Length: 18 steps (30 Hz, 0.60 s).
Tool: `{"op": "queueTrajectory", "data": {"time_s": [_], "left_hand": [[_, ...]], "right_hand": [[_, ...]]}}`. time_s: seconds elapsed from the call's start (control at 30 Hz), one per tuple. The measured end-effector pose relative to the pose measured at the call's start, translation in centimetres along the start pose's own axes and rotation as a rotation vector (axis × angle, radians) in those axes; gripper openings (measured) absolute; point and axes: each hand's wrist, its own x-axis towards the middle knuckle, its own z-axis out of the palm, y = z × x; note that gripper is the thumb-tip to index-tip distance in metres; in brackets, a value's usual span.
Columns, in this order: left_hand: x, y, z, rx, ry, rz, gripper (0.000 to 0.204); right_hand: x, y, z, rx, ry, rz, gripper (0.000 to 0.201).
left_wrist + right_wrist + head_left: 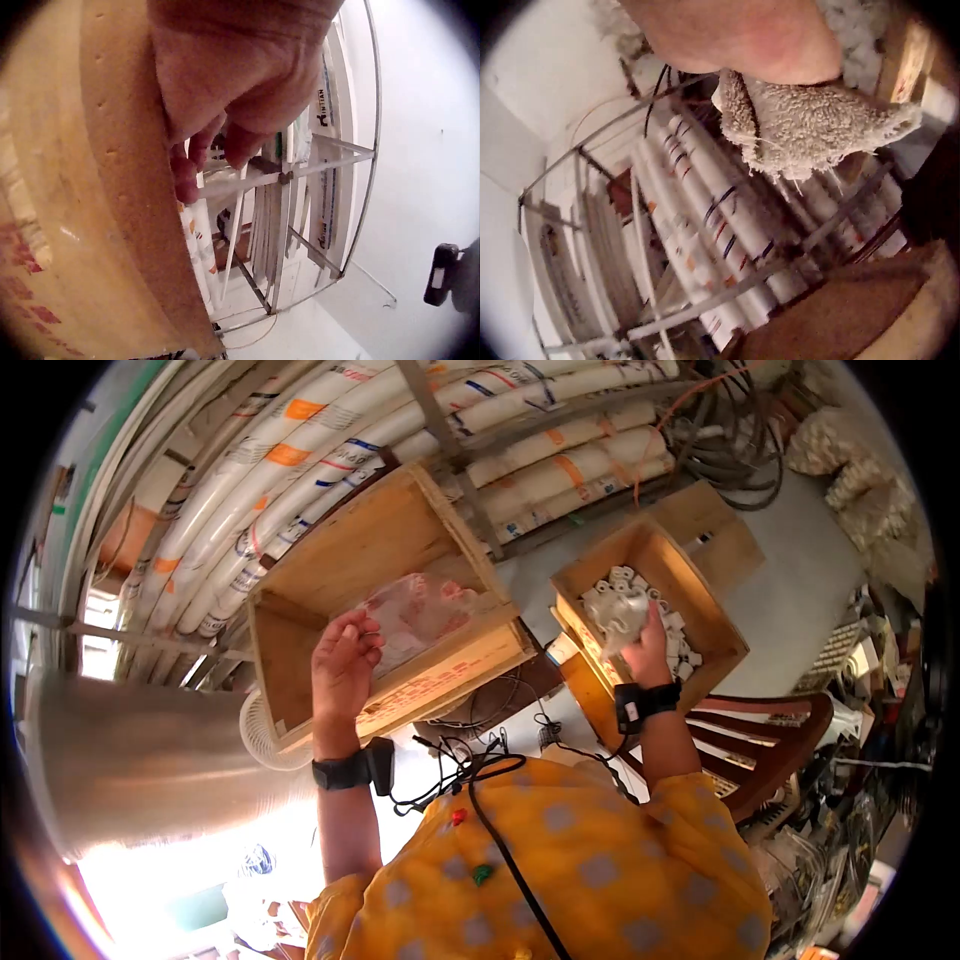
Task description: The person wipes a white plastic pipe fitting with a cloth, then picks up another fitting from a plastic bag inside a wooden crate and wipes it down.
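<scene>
My right hand (648,648) grips a pale, nubbly terry cloth (810,127) with frayed edges, over the smaller wooden box (722,635). In that box lie many short white pipe fittings (676,622), partly hidden by the cloth and hand. My left hand (343,660) hovers at the near left part of the larger wooden box (375,530), its fingers (202,142) loosely bent beside the rim in the left wrist view. Just right of those fingers, a clear plastic bag (415,615) with pinkish contents lies inside the larger box.
White wrapped pipes (330,440) on a metal rack (430,405) line the back. A wooden chair (770,735) stands right, near cluttered goods (830,840). Black cables (480,760) hang before my body. A round white basket (265,730) sits by the larger box.
</scene>
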Motion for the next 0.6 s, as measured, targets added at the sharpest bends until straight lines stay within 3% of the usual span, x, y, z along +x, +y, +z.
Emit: {"op": "queueTrajectory", "data": {"time_s": [0.03, 0.07, 0.1, 0.13, 0.17, 0.2, 0.23, 0.3, 0.37, 0.47, 0.5, 0.57, 0.6], "left_hand": [[0.0, -0.1, -0.1, 0.016, 0.005, 0.004, 0.028], [0.0, -0.3, -0.2, 0.032, 0.012, 0.009, 0.03], [-0.1, -0.2, -0.2, 0.027, 0.021, -0.001, 0.028], [0.0, 0.0, -0.4, 0.0, 0.015, -0.004, 0.027], [0.0, 0.1, -0.4, -0.028, 0.008, -0.009, 0.027], [0.0, 0.3, -0.5, -0.058, -0.002, -0.015, 0.026], [0.0, 0.5, -0.5, -0.065, 0.019, -0.022, 0.024], [-0.2, 1.1, -0.8, -0.036, 0.054, -0.045, 0.024], [-0.6, 1.9, -1.1, -0.01, 0.083, -0.071, 0.023], [-1.1, 3.4, -2.0, 0.033, 0.096, -0.098, 0.022], [-1.1, 3.7, -2.6, 0.053, 0.093, -0.102, 0.022], [-1.2, 4.5, -3.4, 0.092, 0.089, -0.125, 0.023], [-1.2, 4.8, -3.5, 0.109, 0.087, -0.145, 0.023]], "right_hand": [[-0.6, -0.8, 1.6, 0.236, 0.391, 0.11, 0.035], [-0.5, -0.1, -1.8, 0.227, 0.386, 0.14, 0.038], [-0.4, 0.6, -4.1, 0.195, 0.516, 0.142, 0.041], [-1.6, 0.8, -4.2, 0.183, 0.5, 0.118, 0.044], [-1.5, 2.1, -8.6, 0.048, 0.465, 0.069, 0.045], [-1.6, 1.6, -8.8, 0.162, 0.543, 0.13, 0.041], [-1.7, 2.4, -11.5, 0.036, 0.479, 0.076, 0.039], [-0.7, 2.8, -14.5, 0.016, 0.543, 0.062, 0.035], [0.4, 2.3, -14.3, 0.221, 0.805, 0.144, 0.031], [0.3, 1.7, -8.9, 0.096, 0.725, 0.115, 0.031], [0.3, 2.0, -8.4, -0.095, 0.523, 0.073, 0.03], [1.5, 2.1, -7.2, -0.027, 0.375, 0.142, 0.03], [0.7, 1.3, -3.5, 0.006, 0.305, 0.174, 0.031]]}}
